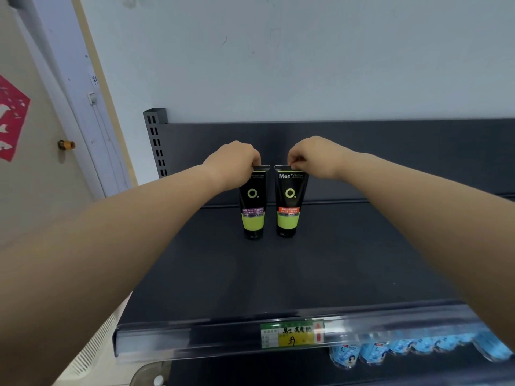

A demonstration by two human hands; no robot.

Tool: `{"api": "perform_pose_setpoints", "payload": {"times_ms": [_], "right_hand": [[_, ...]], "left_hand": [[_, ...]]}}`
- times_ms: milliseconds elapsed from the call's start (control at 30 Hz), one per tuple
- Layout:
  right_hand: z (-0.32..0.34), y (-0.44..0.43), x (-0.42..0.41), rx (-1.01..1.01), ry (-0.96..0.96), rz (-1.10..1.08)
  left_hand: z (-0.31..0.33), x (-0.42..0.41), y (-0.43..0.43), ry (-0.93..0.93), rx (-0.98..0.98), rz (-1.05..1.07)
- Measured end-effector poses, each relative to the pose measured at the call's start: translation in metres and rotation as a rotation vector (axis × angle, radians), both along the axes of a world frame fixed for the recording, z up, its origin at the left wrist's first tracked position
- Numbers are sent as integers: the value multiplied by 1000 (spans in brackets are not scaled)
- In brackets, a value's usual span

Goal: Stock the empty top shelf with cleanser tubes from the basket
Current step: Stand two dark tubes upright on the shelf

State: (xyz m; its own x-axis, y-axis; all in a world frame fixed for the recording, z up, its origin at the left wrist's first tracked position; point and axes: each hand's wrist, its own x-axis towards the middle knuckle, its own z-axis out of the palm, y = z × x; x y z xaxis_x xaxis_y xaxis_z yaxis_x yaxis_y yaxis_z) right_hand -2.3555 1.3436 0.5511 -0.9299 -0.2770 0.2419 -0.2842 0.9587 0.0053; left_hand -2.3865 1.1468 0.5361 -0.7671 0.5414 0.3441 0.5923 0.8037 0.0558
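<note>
- Standing upright on its cap toward the back of the top shelf (211,274), the left cleanser tube (252,203) is black, with a lime-green band near the cap, a green ring logo and a purple label strip.
- The left hand (231,161) pinches that tube's flat crimped end from above. Its fingers (254,158) are curled tight and cover the start of the brand name.
- Just beside it on the shelf, not touching, the right cleanser tube (289,203) stands the same way. It has the same black and lime colours, but an orange strip, and "Men" reads clearly in white.
- The right hand (313,157) pinches this tube's top edge, with its fingers (295,160) curled over the crimp.
- Small print on both strips is too fine to read.
- On the shelf's front rail, a green and yellow price label (292,332) carries handwriting that cannot be made out.
- Below the shelf's front edge, toward the right, blue packets (404,348) are blurred and partly hidden by the rail.
</note>
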Motion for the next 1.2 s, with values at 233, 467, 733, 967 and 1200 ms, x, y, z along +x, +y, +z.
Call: {"api": "perform_pose_setpoints", "payload": {"times_ms": [233,467,733,967,1200], "right_hand": [[-4,-1,0,-31,-4,-20],[-7,0,14,-20,22,-42],[-14,-3,51,8,104,-20],[-43,-9,105,54,110,73],[-97,-10,169,109,101,184]], "left_hand": [[-3,0,3,19,-23,-7],[-7,8,2,-6,-30,0],[-7,51,1,141,-19,29],[-35,115,3,185,-9,84],[-90,202,8,132,12,231]]}}
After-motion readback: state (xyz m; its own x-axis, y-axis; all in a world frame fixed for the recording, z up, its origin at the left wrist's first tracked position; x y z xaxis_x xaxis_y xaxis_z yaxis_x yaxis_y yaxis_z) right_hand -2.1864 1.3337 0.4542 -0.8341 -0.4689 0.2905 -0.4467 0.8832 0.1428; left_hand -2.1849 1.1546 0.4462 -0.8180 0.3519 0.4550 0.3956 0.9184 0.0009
